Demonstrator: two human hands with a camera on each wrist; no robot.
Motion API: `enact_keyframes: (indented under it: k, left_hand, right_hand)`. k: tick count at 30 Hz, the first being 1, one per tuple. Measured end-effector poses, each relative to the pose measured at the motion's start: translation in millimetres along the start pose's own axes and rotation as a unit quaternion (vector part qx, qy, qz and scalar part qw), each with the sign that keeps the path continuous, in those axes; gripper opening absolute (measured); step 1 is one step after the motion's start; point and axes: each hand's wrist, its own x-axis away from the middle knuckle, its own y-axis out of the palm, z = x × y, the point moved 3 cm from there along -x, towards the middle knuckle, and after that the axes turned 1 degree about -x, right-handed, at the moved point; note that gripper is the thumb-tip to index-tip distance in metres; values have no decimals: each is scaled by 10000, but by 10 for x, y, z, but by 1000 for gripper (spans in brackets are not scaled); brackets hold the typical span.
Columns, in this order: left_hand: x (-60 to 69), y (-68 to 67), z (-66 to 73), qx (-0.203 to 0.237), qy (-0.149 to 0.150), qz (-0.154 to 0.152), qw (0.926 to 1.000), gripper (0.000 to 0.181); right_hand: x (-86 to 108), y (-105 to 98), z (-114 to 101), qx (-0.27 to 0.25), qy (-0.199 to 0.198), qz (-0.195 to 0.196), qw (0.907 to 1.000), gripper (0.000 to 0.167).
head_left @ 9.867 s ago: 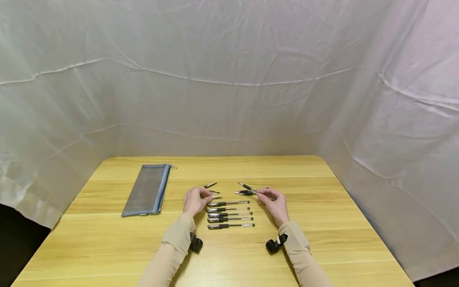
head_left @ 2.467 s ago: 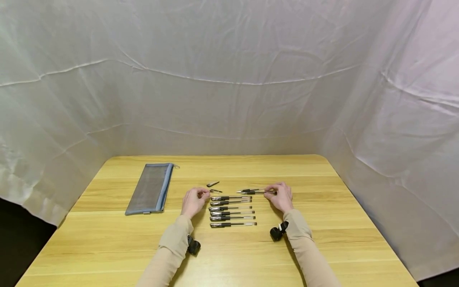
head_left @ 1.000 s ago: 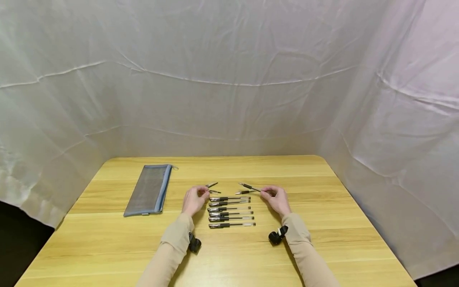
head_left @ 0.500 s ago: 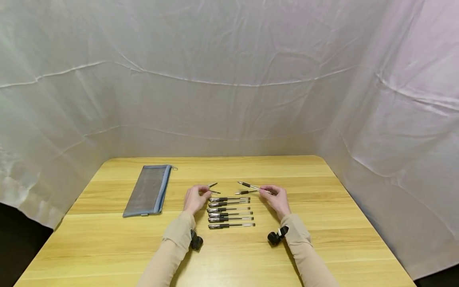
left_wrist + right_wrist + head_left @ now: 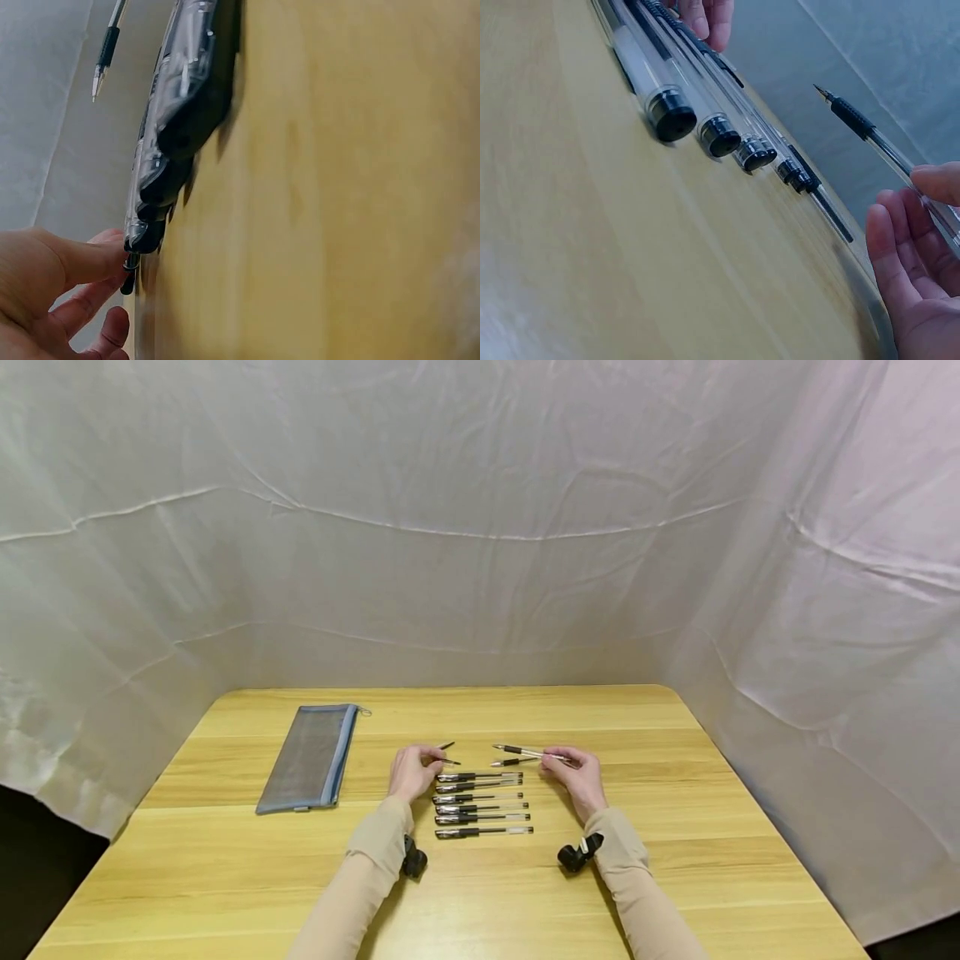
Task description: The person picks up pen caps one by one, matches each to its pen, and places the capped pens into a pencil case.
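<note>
In the head view my right hand (image 5: pixel 577 778) holds an uncapped gel pen (image 5: pixel 513 749) between thumb and fingers, raised off the table. Its bare tip points left, as the right wrist view also shows. My left hand (image 5: pixel 410 772) pinches a small black pen cap (image 5: pixel 452 762) low at the table; the fingers hide part of it. Just behind lies another cap (image 5: pixel 447 745), partly covered by that hand. Under the raised pen lies a second uncapped pen (image 5: pixel 508 763). Nearer me, several capped pens (image 5: pixel 459 833) lie side by side, caps to the left.
A blue-edged mesh zip pouch (image 5: pixel 307 760) lies flat on the left of the wooden table (image 5: pixel 675 877). Pale cloth (image 5: pixel 480 568) hangs around the back and sides. The capped row lies between the two forearms.
Since the earliest frame, another capped pen has joined the far end of the row. The right hand has lifted one of two uncapped pens; the left hand has shifted slightly right around the cap.
</note>
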Motion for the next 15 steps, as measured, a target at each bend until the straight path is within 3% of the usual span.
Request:
enact_keyframes:
  k: [15]
  left_hand:
    - [6,7,-2,89,-137,140,9998,10]
  right_hand:
    - [12,20,13,-331,13,-56,9994,40]
